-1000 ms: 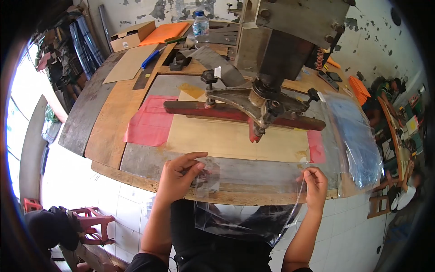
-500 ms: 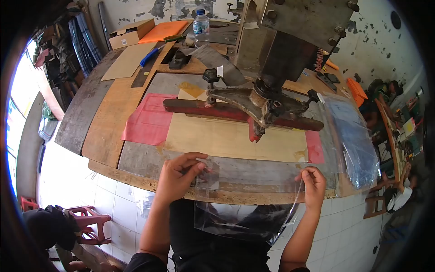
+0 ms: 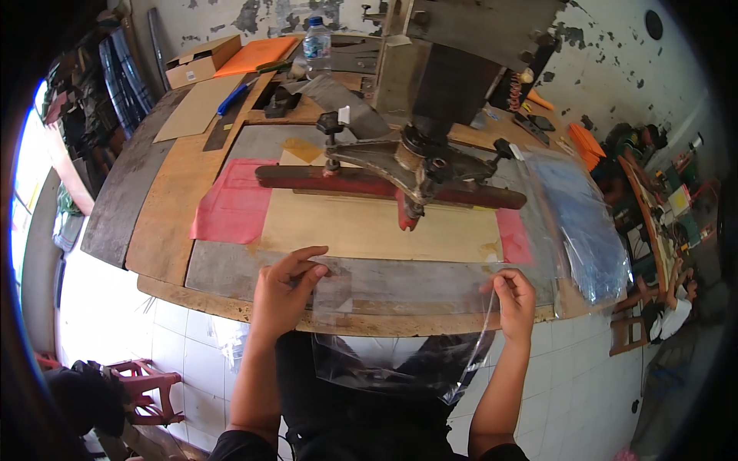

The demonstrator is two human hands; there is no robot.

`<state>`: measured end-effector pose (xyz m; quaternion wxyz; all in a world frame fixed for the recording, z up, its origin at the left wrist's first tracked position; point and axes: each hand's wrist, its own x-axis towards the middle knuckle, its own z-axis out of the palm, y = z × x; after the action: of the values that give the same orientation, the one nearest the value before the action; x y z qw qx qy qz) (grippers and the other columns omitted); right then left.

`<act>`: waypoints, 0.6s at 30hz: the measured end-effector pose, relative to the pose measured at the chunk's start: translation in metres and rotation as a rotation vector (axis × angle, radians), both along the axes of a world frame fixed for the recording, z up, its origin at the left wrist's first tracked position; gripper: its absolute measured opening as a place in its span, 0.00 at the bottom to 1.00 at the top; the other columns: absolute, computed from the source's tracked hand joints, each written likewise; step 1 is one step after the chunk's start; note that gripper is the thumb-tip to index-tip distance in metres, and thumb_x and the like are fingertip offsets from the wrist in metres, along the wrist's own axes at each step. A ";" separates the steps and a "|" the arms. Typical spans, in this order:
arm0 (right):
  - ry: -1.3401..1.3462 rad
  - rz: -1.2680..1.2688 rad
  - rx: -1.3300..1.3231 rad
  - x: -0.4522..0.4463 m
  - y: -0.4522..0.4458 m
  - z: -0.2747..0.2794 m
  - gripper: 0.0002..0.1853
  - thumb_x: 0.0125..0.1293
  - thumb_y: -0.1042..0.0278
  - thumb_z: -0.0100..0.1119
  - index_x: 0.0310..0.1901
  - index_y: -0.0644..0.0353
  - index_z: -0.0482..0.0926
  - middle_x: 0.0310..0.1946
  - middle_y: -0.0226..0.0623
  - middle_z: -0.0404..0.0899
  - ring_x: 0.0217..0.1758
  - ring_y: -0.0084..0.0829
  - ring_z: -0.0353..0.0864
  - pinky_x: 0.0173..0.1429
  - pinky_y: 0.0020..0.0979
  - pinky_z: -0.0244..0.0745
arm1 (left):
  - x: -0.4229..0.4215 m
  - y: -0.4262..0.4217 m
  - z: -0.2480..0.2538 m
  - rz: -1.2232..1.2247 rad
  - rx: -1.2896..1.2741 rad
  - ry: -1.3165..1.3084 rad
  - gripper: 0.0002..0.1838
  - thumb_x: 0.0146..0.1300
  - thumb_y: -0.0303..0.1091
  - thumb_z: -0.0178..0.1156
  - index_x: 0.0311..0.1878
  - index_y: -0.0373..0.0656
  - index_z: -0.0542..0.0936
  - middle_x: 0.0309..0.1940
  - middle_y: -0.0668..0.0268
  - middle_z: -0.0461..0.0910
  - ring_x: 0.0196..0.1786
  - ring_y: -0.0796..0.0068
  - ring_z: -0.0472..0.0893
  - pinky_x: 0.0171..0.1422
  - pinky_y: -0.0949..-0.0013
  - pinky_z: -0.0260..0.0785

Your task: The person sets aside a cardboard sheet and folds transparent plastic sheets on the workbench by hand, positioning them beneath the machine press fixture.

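Observation:
A clear plastic sheet (image 3: 400, 361) stretches between my two hands, its lower part hanging over the table's front edge before my dark shirt. At its left upper corner, my left hand (image 3: 286, 296) pinches the film between thumb and fingers. My right hand (image 3: 513, 303) is closed on the right upper corner, from which a bright edge slants down. Beyond the hands, a press with a red bar (image 3: 346, 184) stands over a cream sheet (image 3: 338, 234). Pink material (image 3: 231, 201) shows at both ends of the cream sheet.
Clear, bluish plastic pieces (image 3: 588, 230) lie stacked at the right. A blue cutter (image 3: 232, 100), a cardboard box (image 3: 201, 65) and a water bottle (image 3: 317, 50) are at the back left. A red stool (image 3: 146, 388) stands on the floor; other people sit at far right.
The whole view has shifted, so the table and press appear farther left and slightly higher. Both hands keep hold of the plastic sheet in nearly the same pose.

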<state>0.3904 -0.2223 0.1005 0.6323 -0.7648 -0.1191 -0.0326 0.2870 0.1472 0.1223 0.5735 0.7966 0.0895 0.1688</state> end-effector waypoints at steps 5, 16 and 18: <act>-0.027 0.029 -0.017 0.000 0.001 -0.003 0.09 0.78 0.66 0.60 0.45 0.64 0.78 0.35 0.34 0.86 0.40 0.23 0.86 0.48 0.26 0.74 | 0.002 0.001 -0.008 0.026 0.053 -0.014 0.12 0.69 0.28 0.67 0.53 0.37 0.86 0.35 0.59 0.91 0.38 0.80 0.87 0.47 0.74 0.77; -0.085 -0.007 -0.002 -0.054 -0.024 -0.021 0.07 0.75 0.71 0.60 0.44 0.65 0.84 0.43 0.41 0.89 0.41 0.31 0.87 0.50 0.32 0.79 | -0.052 -0.017 -0.016 -0.021 0.252 -0.049 0.07 0.69 0.28 0.65 0.47 0.36 0.85 0.35 0.60 0.90 0.39 0.66 0.89 0.49 0.68 0.78; -0.496 -0.085 -0.239 -0.059 -0.021 -0.024 0.07 0.75 0.70 0.60 0.42 0.64 0.84 0.43 0.41 0.89 0.42 0.34 0.86 0.55 0.36 0.74 | -0.066 -0.026 -0.043 0.046 0.449 -0.259 0.03 0.74 0.28 0.58 0.46 0.41 0.77 0.36 0.61 0.90 0.41 0.60 0.90 0.50 0.63 0.78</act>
<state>0.3312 -0.2434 0.0763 0.4873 -0.8070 -0.2411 -0.2308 0.2208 0.1209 0.0796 0.3852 0.8734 -0.0060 0.2980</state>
